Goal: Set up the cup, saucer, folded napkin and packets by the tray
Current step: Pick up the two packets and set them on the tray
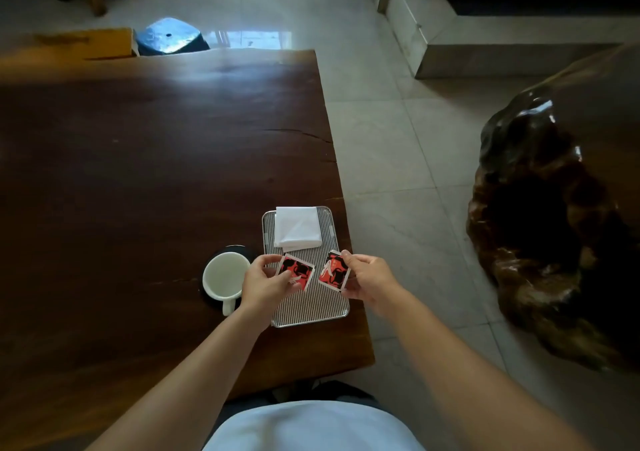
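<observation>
The dark saucer (235, 253) is mostly hidden beneath the white cup (224, 277), only its rim showing as an arc. The left hand (266, 282) covers the cup's right edge and a corner of the left packet (297, 270). Print on the right packet (333, 271) is too small to read. The wooden table (138, 173) runs off the frame's left edge.

You have a dark wooden counter (138, 159) on pale floor tiles (391, 159), a gnarled root stump (554, 229) to your right.
</observation>
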Demonstrator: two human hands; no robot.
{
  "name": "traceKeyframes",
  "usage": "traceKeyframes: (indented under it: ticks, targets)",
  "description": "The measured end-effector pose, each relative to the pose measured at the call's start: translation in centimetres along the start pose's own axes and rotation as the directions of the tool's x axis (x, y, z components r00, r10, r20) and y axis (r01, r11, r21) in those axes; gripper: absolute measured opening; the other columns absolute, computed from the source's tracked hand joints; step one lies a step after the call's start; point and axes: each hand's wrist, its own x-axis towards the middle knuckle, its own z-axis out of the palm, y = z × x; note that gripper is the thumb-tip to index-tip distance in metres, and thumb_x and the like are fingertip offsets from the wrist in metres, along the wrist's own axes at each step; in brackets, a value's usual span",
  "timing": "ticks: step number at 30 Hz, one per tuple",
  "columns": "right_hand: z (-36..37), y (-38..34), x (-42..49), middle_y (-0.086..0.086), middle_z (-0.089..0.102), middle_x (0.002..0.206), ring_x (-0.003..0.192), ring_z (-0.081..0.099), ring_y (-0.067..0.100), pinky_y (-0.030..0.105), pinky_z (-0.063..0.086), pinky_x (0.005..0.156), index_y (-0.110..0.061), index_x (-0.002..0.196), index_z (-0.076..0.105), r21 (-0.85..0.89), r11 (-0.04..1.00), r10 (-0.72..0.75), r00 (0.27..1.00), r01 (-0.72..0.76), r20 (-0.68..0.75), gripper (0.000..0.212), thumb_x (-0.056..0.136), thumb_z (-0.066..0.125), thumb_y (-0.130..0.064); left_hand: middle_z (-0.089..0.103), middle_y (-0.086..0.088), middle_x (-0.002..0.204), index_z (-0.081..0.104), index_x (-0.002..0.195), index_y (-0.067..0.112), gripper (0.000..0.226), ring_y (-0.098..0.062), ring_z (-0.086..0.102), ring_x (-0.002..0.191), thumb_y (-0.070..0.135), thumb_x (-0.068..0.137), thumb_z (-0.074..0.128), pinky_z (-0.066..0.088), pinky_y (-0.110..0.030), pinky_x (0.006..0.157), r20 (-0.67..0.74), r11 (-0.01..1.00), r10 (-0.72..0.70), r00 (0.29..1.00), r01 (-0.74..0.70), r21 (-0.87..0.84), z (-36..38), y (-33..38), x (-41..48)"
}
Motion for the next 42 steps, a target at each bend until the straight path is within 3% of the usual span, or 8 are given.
traceKeyframes:
  ticks: [4, 8, 14, 19, 28, 33, 36, 42]
  targets:
    - [-0.5, 1.1, 0.8, 0.015, 0.073, 0.105, 0.093, 0.074, 0.029, 0.038, 0.063, 0.071, -0.013, 0.103, 0.067, -0.001, 0.998, 0.059, 0.998, -0.059, 0.012, 0.019, 0.098, 0.062, -0.03, 0.057, -0.025, 0.115, 0.055, 0.117, -0.001, 0.029, -0.035, 0.067, 0.098, -0.018, 0.093, 0.05, 0.064, -0.041, 0.074, 0.059, 0.912, -0.252, 0.966, 0.258, -0.319, 0.6, -0.7, 0.3]
    - [-0.6, 2.0, 2.3, 0.017, 0.073, 0.105, 0.086, 0.074, 0.027, 0.033, 0.061, 0.064, -0.011, 0.102, 0.068, -0.063, 0.995, 0.083, 0.996, -0.081, 0.026, 0.015, 0.099, 0.059, -0.023, 0.063, -0.021, 0.104, 0.055, 0.096, 0.004, 0.005, -0.028, 0.068, 0.091, 0.0, 0.097, 0.059, 0.062, -0.039, 0.07, -0.001, 0.905, -0.309, 0.951, 0.294, -0.307, 1.1, -2.8, 1.5]
    - [-0.4, 2.4, 5.9, 0.013, 0.075, 0.101, 0.084, 0.075, 0.023, 0.034, 0.063, 0.066, -0.013, 0.101, 0.071, -0.342, 0.94, 0.026, 0.999, -0.015, 0.028, 0.016, 0.099, 0.061, -0.025, 0.068, -0.014, 0.092, 0.059, 0.1, 0.007, 0.011, -0.018, 0.068, 0.074, 0.006, 0.093, 0.067, 0.055, -0.028, 0.058, -0.147, 0.947, -0.298, 0.943, 0.272, -0.171, 2.0, -5.8, 3.8]
    - [1.2, 2.8, 8.9, 0.001, 0.072, 0.095, 0.085, 0.07, 0.017, 0.034, 0.061, 0.069, -0.025, 0.089, 0.07, -0.659, 0.743, -0.125, 0.991, 0.118, 0.037, 0.013, 0.098, 0.062, -0.03, 0.071, -0.015, 0.09, 0.058, 0.102, 0.008, 0.012, -0.02, 0.076, 0.072, 0.007, 0.094, 0.066, 0.065, -0.04, 0.07, -0.213, 0.959, -0.238, 0.947, 0.264, 0.1, 2.6, -6.9, 4.6]
    - [3.0, 3.7, 10.2, 0.006, 0.067, 0.094, 0.086, 0.065, 0.023, 0.042, 0.059, 0.075, -0.015, 0.1, 0.066, -0.871, 0.449, -0.349, 0.937, 0.2, 0.036, 0.016, 0.097, 0.062, -0.03, 0.065, -0.005, 0.094, 0.051, 0.096, 0.019, 0.038, -0.023, 0.071, 0.079, 0.027, 0.079, 0.084, 0.064, -0.043, 0.068, -0.16, 0.82, -0.129, 0.979, 0.196, 0.537, 0.9, -6.8, 5.2]
    - [2.2, 4.3, 9.3, 0.005, 0.059, 0.096, 0.085, 0.061, 0.024, 0.041, 0.058, 0.074, -0.012, 0.098, 0.06, -0.941, 0.245, -0.441, 0.891, 0.235, 0.108, 0.008, 0.094, 0.065, -0.017, 0.066, -0.004, 0.093, 0.063, 0.105, 0.016, 0.022, -0.026, 0.067, 0.09, 0.019, 0.086, 0.073, 0.057, -0.039, 0.077, 0.062, 0.513, 0.123, 0.99, -0.117, 0.85, 0.5, -5.4, 4.7]
    - [2.1, 5.4, 9.6, 0.005, 0.057, 0.115, 0.103, 0.056, 0.024, 0.041, 0.057, 0.085, -0.012, 0.12, 0.064, -0.922, 0.175, -0.384, 0.886, 0.346, 0.26, 0.031, 0.09, 0.069, -0.008, 0.062, -0.006, 0.109, 0.065, 0.127, 0.018, 0.042, -0.027, 0.061, 0.1, 0.005, 0.087, 0.065, 0.055, -0.04, 0.085, 0.192, 0.382, 0.266, 0.945, -0.286, 0.879, 0.9, -5.6, 5.8]
    - [2.3, 7.3, 10.1, 0.008, 0.047, 0.137, 0.118, 0.047, 0.027, 0.04, 0.055, 0.091, -0.01, 0.137, 0.053, -0.907, 0.097, -0.383, 0.857, 0.409, 0.346, 0.053, 0.087, 0.07, -0.001, 0.052, -0.007, 0.116, 0.057, 0.14, 0.017, 0.054, -0.026, 0.058, 0.105, 0.002, 0.09, 0.065, 0.054, -0.035, 0.093, 0.254, 0.367, 0.286, 0.924, -0.35, 0.862, 0.7, -6.6, 7.4]
